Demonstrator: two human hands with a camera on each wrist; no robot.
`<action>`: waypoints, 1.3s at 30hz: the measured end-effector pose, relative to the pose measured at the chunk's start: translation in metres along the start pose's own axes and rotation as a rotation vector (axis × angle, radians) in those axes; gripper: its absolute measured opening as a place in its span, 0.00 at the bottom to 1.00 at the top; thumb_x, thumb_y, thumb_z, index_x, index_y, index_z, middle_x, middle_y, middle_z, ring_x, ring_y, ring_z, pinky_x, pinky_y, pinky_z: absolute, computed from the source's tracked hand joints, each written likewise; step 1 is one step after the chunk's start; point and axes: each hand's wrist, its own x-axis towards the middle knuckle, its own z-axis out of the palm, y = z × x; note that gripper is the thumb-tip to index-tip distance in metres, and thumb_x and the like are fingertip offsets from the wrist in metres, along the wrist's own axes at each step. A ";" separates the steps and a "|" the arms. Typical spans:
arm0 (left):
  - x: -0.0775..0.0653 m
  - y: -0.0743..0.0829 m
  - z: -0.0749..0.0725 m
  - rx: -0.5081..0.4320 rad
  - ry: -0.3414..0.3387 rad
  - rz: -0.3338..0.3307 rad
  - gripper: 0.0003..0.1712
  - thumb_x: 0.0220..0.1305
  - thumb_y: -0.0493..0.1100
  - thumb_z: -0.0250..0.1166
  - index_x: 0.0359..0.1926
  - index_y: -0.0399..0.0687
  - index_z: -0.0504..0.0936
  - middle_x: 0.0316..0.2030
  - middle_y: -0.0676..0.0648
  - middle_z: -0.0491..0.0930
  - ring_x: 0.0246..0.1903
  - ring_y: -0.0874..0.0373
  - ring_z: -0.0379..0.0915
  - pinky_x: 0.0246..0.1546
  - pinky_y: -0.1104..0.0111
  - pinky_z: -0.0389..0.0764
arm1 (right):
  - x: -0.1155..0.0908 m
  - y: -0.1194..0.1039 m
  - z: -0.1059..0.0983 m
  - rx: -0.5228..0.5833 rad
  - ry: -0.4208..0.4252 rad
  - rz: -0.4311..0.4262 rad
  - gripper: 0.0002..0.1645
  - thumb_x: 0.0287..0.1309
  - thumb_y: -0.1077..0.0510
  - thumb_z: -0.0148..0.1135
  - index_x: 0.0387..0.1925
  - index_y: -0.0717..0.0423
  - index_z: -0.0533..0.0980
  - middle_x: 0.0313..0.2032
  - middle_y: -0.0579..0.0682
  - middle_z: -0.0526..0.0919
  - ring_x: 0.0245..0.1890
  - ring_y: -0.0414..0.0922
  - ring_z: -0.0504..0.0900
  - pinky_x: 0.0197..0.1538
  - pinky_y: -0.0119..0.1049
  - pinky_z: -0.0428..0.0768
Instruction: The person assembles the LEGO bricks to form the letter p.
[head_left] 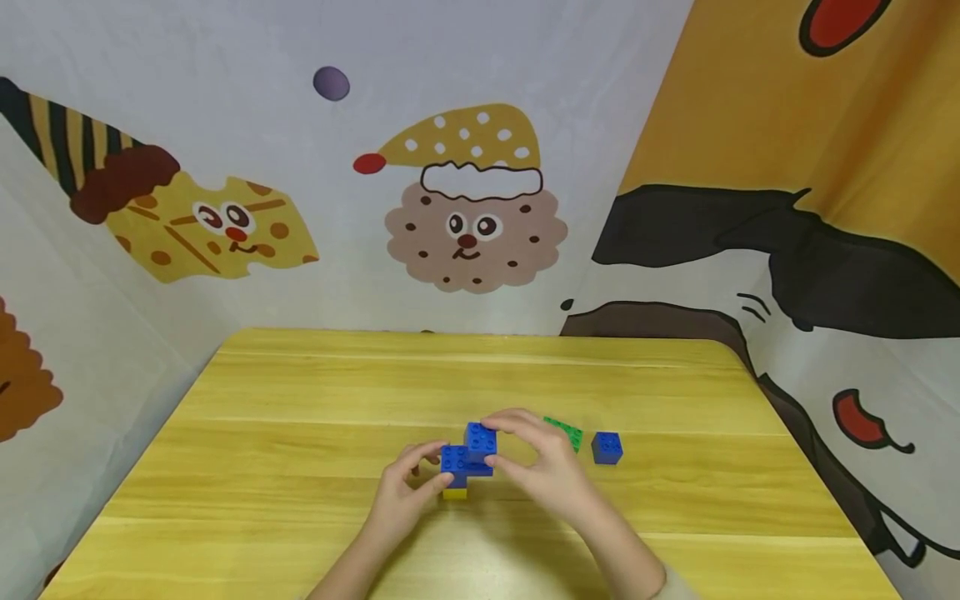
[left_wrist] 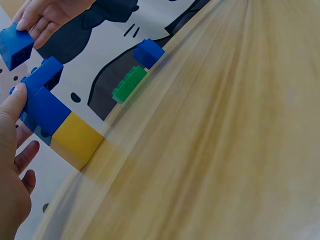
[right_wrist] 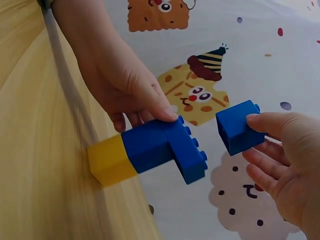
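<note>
A small stack of building bricks stands upright on the table: a yellow brick (right_wrist: 111, 161) at the bottom, a blue brick (right_wrist: 146, 146) over it, and a longer, thinner blue brick (right_wrist: 186, 150) on top, jutting out to the right. My left hand (head_left: 401, 493) steadies the stack from the left, thumb on the near side and fingers at the far side. Between thumb and fingers, my right hand (head_left: 551, 471) pinches a blue cube-shaped brick (right_wrist: 239, 129). Both wrist views show a gap between that brick and the studs of the long blue one.
Right of the stack a green brick (left_wrist: 129, 84) lies on the wooden table (head_left: 300, 400), partly behind my right hand in the head view. Beside it sits another blue brick (head_left: 607, 448). A cartoon-printed cloth (head_left: 465, 50) hangs behind the table.
</note>
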 end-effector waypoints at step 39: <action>0.000 -0.003 -0.002 0.009 -0.029 0.042 0.21 0.51 0.28 0.70 0.49 0.36 0.80 0.37 0.48 0.80 0.38 0.39 0.71 0.37 0.60 0.67 | 0.007 0.011 0.030 0.031 -0.090 0.019 0.23 0.54 0.59 0.70 0.53 0.50 0.79 0.51 0.39 0.78 0.52 0.41 0.77 0.54 0.41 0.74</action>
